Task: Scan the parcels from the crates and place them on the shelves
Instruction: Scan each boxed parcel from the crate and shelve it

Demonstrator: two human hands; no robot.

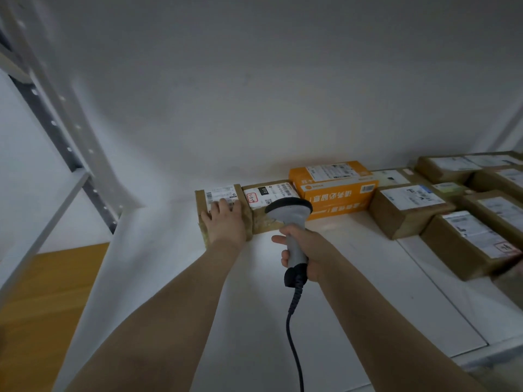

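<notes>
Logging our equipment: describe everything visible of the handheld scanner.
The barcode scanner is grey plastic, with a wide dark-rimmed head and a black base trailing a dark cable. The right hand grips its handle, holding it upright above the white shelf, head turned toward the labelled brown parcel beyond it.

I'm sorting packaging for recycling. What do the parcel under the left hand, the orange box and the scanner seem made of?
The parcel: likely brown cardboard, matte, with wrinkled clear tape on its front and a white paper label. The orange box: printed card, smooth, faintly glossy. The scanner: hard plastic, judging by its moulded grey handle and black head.
</notes>
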